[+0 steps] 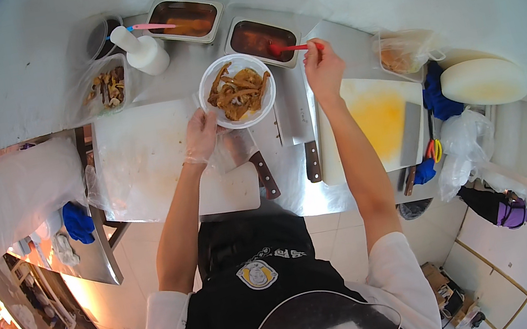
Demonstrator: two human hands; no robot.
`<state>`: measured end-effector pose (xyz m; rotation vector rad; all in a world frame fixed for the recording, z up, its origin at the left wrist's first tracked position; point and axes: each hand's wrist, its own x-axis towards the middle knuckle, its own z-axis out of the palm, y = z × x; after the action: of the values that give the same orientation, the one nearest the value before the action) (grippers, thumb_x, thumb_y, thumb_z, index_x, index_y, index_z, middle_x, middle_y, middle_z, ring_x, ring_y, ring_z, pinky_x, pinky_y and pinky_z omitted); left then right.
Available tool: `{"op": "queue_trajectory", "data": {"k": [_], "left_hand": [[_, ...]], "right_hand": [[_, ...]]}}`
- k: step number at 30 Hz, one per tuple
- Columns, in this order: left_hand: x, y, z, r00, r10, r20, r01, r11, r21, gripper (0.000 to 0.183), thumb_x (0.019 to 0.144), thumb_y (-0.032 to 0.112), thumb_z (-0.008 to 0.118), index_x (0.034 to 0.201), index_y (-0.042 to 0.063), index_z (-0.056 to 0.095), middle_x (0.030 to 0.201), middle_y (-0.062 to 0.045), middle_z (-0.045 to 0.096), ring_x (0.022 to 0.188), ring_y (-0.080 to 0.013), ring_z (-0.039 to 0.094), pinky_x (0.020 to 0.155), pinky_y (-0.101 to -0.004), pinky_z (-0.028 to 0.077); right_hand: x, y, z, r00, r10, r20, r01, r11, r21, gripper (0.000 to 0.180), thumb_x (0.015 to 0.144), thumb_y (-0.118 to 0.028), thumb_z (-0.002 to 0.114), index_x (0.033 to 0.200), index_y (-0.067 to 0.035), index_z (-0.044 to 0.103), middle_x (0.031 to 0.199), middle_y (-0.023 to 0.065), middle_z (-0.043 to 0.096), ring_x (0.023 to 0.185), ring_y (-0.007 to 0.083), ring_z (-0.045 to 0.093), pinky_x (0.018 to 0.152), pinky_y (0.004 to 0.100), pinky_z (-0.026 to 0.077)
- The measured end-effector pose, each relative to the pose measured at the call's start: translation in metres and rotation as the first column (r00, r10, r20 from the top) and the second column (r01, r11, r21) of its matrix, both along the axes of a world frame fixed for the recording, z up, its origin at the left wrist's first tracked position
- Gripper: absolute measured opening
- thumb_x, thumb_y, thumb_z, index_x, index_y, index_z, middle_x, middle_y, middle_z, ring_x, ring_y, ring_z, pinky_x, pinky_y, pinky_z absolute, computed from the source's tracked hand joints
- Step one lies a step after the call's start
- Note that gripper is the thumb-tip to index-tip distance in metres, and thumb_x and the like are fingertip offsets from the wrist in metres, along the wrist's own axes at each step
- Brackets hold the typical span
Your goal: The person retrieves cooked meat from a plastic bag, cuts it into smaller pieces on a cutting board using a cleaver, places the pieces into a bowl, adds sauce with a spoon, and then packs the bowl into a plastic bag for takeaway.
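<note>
My left hand, in a clear plastic glove, grips the lower left rim of a round white bowl. Brown cooked meat strips lie in it. Between the fingers of my right hand is the handle of a red spoon. The spoon's head is over or in the dark red sauce of a steel pan, just beyond the bowl. A second steel pan to its left holds orange-brown sauce and a pink-handled utensil.
Cleavers with dark wooden handles lie by the white cutting board and the yellow-stained board; a third blade rests on the latter. A white pump bottle stands beside a tub of food scraps. Yellow-red-handled scissors are at right.
</note>
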<state>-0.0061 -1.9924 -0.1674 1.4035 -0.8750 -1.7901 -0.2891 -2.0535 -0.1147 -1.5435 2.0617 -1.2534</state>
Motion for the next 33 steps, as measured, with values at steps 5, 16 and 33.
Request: {"op": "queue_trajectory", "data": {"k": [5,16,33], "left_hand": [[-0.004,0.003,0.008,0.999,0.032,0.008,-0.032,0.999,-0.011,0.026,0.099,0.015,0.045,0.113,-0.005,0.052,0.1,-0.01,0.063,0.086,-0.015,0.065,0.077,-0.0294,0.056],[-0.019,0.007,-0.009,0.991,0.129,-0.035,-0.129,0.992,0.002,0.024,0.099,0.015,0.046,0.112,-0.004,0.053,0.102,-0.011,0.064,0.088,-0.0171,0.065,0.08,-0.0311,0.057],[-0.015,0.012,-0.009,0.989,0.14,-0.05,-0.141,0.99,-0.02,0.025,0.099,0.015,0.046,0.112,-0.005,0.053,0.103,-0.011,0.063,0.087,-0.0176,0.065,0.078,-0.0312,0.057]], "right_hand": [[0.001,0.005,0.013,0.996,-0.022,0.082,0.027,0.998,-0.051,0.01,0.092,-0.012,0.059,0.096,-0.003,0.063,0.065,0.0071,0.063,0.059,0.0169,0.065,0.055,0.0269,0.049],[0.026,0.078,0.071,0.942,0.229,-0.245,-0.287,0.928,-0.236,0.012,0.083,-0.001,0.064,0.095,-0.005,0.062,0.073,0.0077,0.063,0.06,0.0197,0.062,0.054,0.0276,0.049],[0.044,0.105,0.063,0.811,0.443,-0.383,-0.523,0.842,-0.134,0.018,0.077,0.002,0.068,0.093,-0.002,0.061,0.075,0.0069,0.063,0.059,0.0215,0.06,0.05,0.029,0.048]]}}
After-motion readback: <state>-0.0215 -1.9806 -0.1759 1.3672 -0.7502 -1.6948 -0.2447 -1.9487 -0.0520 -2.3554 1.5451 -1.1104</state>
